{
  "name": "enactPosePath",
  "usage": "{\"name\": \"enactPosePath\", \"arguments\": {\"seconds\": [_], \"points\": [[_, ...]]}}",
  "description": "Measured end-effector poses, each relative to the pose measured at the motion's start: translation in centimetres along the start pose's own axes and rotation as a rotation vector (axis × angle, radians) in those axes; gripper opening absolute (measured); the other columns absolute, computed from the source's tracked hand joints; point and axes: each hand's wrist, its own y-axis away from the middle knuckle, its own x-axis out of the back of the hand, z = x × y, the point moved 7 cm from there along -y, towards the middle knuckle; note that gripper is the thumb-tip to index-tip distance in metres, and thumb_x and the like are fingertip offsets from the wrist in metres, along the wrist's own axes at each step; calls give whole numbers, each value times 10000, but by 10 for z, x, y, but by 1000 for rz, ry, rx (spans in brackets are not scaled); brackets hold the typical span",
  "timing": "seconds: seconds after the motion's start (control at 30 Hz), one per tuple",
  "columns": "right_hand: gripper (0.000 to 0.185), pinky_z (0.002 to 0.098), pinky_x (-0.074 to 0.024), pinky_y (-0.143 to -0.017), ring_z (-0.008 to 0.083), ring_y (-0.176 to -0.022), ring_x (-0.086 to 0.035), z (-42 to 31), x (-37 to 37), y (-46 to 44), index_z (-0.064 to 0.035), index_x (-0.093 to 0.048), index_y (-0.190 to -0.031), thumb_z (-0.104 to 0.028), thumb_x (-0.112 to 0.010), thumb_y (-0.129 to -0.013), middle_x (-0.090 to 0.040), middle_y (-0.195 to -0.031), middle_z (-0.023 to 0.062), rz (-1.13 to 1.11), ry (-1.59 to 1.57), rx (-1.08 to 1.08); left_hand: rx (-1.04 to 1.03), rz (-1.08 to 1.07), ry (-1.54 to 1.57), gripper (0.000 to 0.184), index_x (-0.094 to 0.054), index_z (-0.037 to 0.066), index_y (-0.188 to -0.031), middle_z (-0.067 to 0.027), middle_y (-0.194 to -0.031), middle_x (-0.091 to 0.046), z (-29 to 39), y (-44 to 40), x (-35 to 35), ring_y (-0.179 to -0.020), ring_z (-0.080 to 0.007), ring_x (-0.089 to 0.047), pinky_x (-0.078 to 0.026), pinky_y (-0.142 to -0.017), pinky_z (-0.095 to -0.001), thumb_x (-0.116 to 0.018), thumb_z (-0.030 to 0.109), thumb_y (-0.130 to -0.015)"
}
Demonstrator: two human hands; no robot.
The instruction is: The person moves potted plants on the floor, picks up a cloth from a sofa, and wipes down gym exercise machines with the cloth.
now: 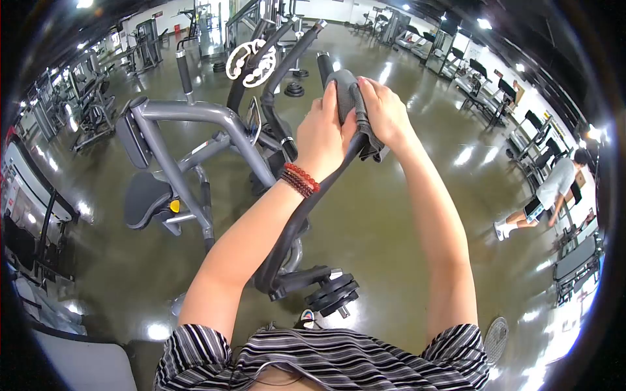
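A grey cloth is wrapped around the upper end of a black machine lever arm, its loose edge hanging down on the right. My left hand, with beaded bracelets at the wrist, presses the cloth from the left side with curled fingers. From the right, my right hand closes over the same cloth, close beside the left. The bar beneath the cloth is hidden there. Black weight plates sit at the lever's low end.
Left of my arms stands the machine's grey frame with a black seat. White curved pieces show on it near the top. A person bends near benches at the right. Treadmills and other gym machines line the walls.
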Motion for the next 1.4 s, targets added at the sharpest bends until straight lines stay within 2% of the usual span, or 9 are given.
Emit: {"name": "enactPosePath", "arguments": {"seconds": [0.33,0.57,0.67,0.77,0.93,1.03,1.1,1.17,1.4], "points": [[341,378,-403,-914,336,-1059,-523,7,-21,-39,3,-523,-1127,-165,-344,-891,-541,-1147,212,-343,-59,362,20,6,319,502,-454,51,-1217,-213,-1083,-574,-30,-17,-7,-1031,-373,-534,-423,-850,-371,-386,449,-918],[386,376,-423,-859,341,-1029,-536,3,-2,-5,-59,-562,-1125,-302,-380,-887,-566,-1107,200,-43,-128,114,-92,178,8,592,-333,68,-1329,-232,-1027,-558,-10,21,3,-870,-380,-573,-464,-698,-432,-521,371,-856],[339,414,-418,-866,366,-1013,-524,-7,0,20,-95,-551,-1153,-236,-427,-870,-558,-1086,193,219,-42,227,-138,161,-116,665,-282,30,-1357,-267,-1079,-514,-3,37,2,-931,-421,-533,-432,-821,-437,-578,157,-775],[360,452,-387,-902,385,-1053,-465,-13,-10,48,-114,-522,-1188,-158,-481,-833,-507,-1131,183,499,72,375,-209,162,-188,675,-298,62,-1359,-347,-1199,-376,-2,52,3,-1034,-466,-445,-379,-875,-486,-593,206,-769],[544,559,-121,-1049,517,-1291,-97,-16,-67,98,-25,-382,-1317,-50,-461,-780,-106,-1417,294,543,214,344,-206,74,-265,604,-320,53,-1331,-359,-1301,-273,-45,95,-9,-1147,-491,-370,-329,-935,-532,-552,221,-800],[558,607,-101,-1022,547,-1282,-63,-5,-124,137,-2,-349,-1327,-66,-496,-792,-30,-1411,333,398,144,276,-188,9,-194,617,-288,48,-1330,-359,-1323,-247,-79,133,-1,-1180,-503,-339,-315,-956,-543,-555,218,-801],[605,564,-112,-1042,518,-1298,-69,4,-152,164,20,-320,-1332,-32,-544,-773,-15,-1416,321,313,45,245,-170,-135,-158,728,-158,39,-1377,-323,-1382,-168,-97,159,5,-1217,-494,-296,-300,-968,-531,-559,219,-797],[581,519,-123,-1058,472,-1311,-108,6,-162,183,23,-328,-1317,-32,-539,-778,-55,-1419,297,231,-92,165,-110,-251,106,695,-244,52,-1357,-345,-1368,-177,-111,168,17,-1238,-507,-254,-261,-996,-552,-583,201,-770],[573,382,-203,-1050,270,-1270,-279,11,-129,148,-6,-134,-1378,-97,-425,-893,-214,-1401,177,668,-475,-120,-249,-382,327,625,-253,31,-1380,-285,-1424,-128,-83,113,28,-1299,-444,-206,-177,-1059,-463,-531,157,-834]]}}
